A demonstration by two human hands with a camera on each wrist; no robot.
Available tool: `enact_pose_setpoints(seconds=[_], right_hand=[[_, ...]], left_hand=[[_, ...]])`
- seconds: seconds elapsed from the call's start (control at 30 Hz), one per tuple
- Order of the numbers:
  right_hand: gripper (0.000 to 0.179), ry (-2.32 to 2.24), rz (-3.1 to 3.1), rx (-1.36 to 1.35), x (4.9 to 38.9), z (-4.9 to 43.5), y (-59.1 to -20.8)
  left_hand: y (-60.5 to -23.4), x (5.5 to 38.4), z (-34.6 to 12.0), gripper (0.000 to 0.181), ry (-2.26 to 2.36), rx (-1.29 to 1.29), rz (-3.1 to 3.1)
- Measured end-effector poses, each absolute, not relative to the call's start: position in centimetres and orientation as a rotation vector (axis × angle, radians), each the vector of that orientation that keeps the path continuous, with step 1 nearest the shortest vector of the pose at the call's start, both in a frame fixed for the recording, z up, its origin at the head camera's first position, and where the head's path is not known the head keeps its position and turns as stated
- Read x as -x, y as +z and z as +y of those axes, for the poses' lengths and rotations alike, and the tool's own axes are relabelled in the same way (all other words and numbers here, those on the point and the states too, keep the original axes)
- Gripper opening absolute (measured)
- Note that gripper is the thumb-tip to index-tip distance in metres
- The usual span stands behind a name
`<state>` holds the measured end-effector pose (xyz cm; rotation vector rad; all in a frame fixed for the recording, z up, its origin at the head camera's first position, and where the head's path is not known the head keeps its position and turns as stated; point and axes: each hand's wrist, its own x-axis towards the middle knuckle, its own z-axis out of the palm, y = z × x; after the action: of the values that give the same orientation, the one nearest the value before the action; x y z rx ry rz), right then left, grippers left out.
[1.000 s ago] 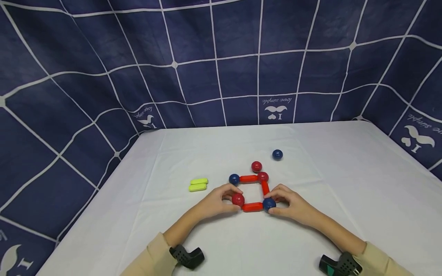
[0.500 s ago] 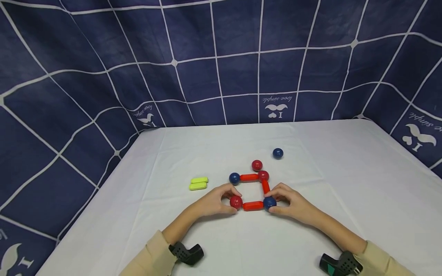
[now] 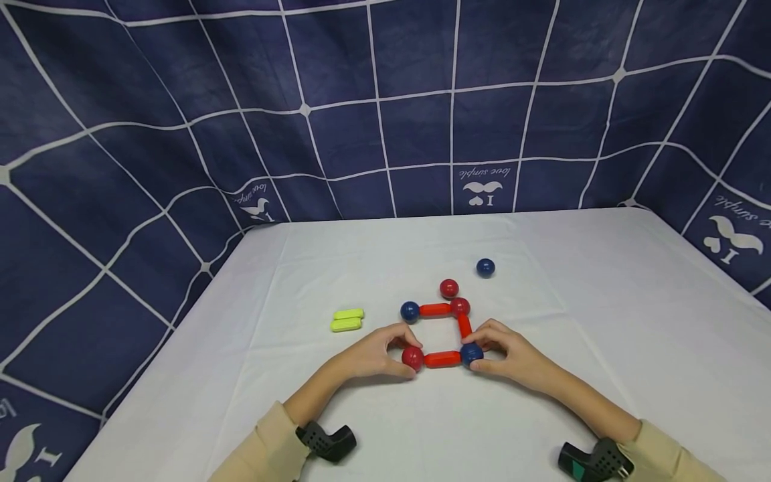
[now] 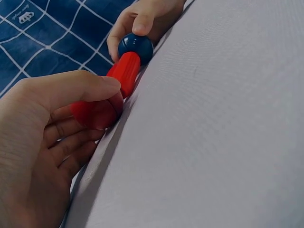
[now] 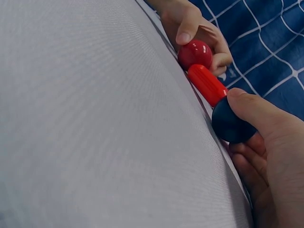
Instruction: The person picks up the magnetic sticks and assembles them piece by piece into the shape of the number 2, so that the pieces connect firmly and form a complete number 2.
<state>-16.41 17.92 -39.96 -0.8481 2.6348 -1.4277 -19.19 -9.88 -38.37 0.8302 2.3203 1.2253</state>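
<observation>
My left hand (image 3: 378,353) pinches a glossy red ball (image 3: 412,358) between thumb and fingers. A red rod (image 3: 442,359) lies with one end right at that ball and its other end at a blue ball (image 3: 472,354). My right hand (image 3: 512,355) grips this blue ball. From there a second red rod (image 3: 464,326) runs back to another red ball (image 3: 460,306). A third red rod (image 3: 435,310) joins that one to a blue ball (image 3: 410,312) at the back left. Between this back-left ball and the ball in my left hand there is no rod.
Two yellow-green rods (image 3: 347,320) lie side by side left of the frame of rods. Behind it are a loose red ball (image 3: 449,288) and, farther right, a loose blue ball (image 3: 485,268). A white cloth covers the table (image 3: 421,428); a dark blue gridded curtain (image 3: 415,134) stands behind.
The red ball in my left hand first moved a little left, away from the front rod's end, then came nearer the viewer and back to the rod. My right hand stays on the blue ball.
</observation>
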Motion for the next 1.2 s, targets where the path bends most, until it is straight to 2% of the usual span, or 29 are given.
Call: enact_pose_setpoints(seconds=[0.57, 0.8, 1.03, 1.2], right_hand=[[0.031, -1.504, 2.602, 0.767, 16.5, 17.9, -40.1], [0.033, -1.498, 2.636, 0.704, 16.8, 17.8, -40.1], [0.034, -1.486, 2.652, 0.696, 17.1, 17.9, -39.7], [0.034, -1.469, 2.673, 0.694, 17.2, 17.8, -39.8]], left_hand=[[-38.8, 19.1, -9.7, 0.034, 1.298, -0.825, 2.329], [-36.2, 17.9, -9.5, 0.037, 1.318, -0.833, 2.359], [-38.8, 19.6, -9.7, 0.041, 1.273, -0.876, 2.420], [-38.4, 19.7, -9.9, 0.043, 1.208, -0.915, 2.469]])
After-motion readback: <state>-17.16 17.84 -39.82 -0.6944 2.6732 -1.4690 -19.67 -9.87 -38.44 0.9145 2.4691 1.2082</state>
